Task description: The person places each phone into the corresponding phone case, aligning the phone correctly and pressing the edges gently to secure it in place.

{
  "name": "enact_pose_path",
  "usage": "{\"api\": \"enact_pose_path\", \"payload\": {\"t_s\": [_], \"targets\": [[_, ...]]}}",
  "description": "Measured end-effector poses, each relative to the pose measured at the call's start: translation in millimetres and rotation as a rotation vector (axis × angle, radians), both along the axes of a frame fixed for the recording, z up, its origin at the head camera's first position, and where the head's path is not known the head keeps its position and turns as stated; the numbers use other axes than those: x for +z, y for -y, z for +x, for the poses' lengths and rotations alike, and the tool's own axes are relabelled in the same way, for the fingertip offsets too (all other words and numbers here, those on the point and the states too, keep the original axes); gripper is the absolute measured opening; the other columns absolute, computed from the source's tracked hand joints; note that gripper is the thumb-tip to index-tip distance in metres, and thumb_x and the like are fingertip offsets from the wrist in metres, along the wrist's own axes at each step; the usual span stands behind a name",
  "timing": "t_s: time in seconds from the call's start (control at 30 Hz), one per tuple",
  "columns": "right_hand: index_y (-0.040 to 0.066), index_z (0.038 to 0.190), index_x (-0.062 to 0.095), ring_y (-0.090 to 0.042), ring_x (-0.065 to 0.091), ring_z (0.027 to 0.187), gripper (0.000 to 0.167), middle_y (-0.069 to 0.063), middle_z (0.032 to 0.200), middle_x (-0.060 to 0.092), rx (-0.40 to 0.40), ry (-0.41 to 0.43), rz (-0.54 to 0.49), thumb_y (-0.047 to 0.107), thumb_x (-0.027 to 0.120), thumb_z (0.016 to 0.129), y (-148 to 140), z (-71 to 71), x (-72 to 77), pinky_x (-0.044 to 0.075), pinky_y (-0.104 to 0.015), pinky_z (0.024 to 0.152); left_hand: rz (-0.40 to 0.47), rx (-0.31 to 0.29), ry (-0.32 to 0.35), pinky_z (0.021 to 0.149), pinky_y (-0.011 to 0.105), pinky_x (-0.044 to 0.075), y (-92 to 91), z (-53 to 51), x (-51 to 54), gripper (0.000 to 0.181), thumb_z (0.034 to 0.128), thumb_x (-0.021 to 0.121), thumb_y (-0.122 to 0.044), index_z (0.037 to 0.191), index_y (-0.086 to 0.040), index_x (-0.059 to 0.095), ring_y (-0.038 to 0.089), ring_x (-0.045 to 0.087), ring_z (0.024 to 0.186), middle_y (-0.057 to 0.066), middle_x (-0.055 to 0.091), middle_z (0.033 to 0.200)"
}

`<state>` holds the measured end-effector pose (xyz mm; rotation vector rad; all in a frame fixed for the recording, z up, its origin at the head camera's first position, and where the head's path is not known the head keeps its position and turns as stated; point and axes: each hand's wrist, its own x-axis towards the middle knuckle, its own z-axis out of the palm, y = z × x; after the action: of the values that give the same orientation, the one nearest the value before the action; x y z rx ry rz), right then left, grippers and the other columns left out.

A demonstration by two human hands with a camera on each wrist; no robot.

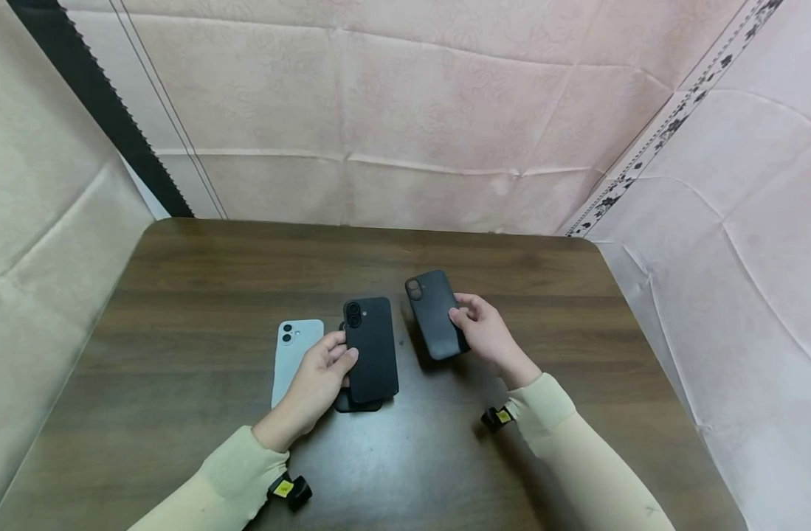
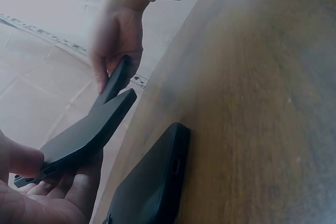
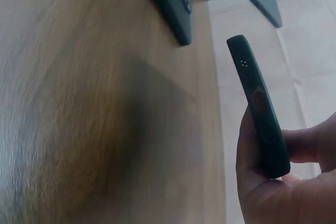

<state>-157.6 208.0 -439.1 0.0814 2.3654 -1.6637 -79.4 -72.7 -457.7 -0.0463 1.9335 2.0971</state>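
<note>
In the head view, my left hand [image 1: 319, 376] grips a black phone [image 1: 375, 354] by its left edge, camera side up. The left wrist view shows this phone [image 2: 86, 132] raised off the table, thumb on one face and fingers beneath. Under it lies another dark phone [image 1: 360, 406], mostly hidden from above. My right hand [image 1: 486, 335] pinches a dark phone [image 1: 437, 316] by its right edge; it is tilted above the table, casting a shadow. A light blue phone [image 1: 294, 360] lies left of the pair, partly covered by my left hand.
The brown wooden table [image 1: 199, 295] has rounded far corners. Pale creased cloth [image 1: 412, 110] hangs behind it and at both sides. Each wrist carries a small black device with a yellow mark, such as the left wrist camera [image 1: 291, 490].
</note>
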Motion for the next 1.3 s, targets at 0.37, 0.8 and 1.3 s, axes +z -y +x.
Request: {"api": "enact_pose_path", "payload": {"t_s": [0.37, 0.8, 1.3], "targets": [[0.01, 0.137, 0.047, -0.023, 0.06, 0.094, 0.038, -0.013, 0.106, 0.064, 0.004, 0.008, -0.152, 0.016, 0.054, 0.101, 17, 14.4, 10.7, 0.051, -0.032, 0.079, 0.015, 0.007, 0.026, 0.082, 0.038, 0.055, -1.9, -2.0, 1.1, 0.03, 0.104, 0.043, -0.012, 0.133, -0.008, 0.046, 0.023, 0.063, 0.108, 0.01, 0.06, 0.128], [0.012, 0.138, 0.045, -0.025, 0.06, 0.096, 0.038, -0.015, 0.108, 0.064, 0.043, 0.011, -0.246, 0.017, 0.053, 0.101, 33, 30.0, 18.7, 0.051, -0.035, 0.082, 0.014, 0.018, 0.007, 0.082, 0.037, 0.054, -2.6, -1.4, 1.5, 0.029, 0.1042, 0.042, -0.012, 0.133, -0.007, 0.046, 0.023, 0.064, 0.107, 0.01, 0.06, 0.128], [0.016, 0.133, 0.05, -0.021, 0.061, 0.088, 0.036, -0.008, 0.096, 0.066, 0.064, -0.05, -0.068, 0.021, 0.06, 0.098, 46, 39.3, 5.9, 0.048, -0.033, 0.076, 0.05, 0.005, -0.001, 0.085, 0.037, 0.054, -2.3, -1.3, 2.7, 0.03, 0.1043, 0.042, -0.012, 0.134, -0.008, 0.046, 0.023, 0.062, 0.111, 0.01, 0.059, 0.13]]}}
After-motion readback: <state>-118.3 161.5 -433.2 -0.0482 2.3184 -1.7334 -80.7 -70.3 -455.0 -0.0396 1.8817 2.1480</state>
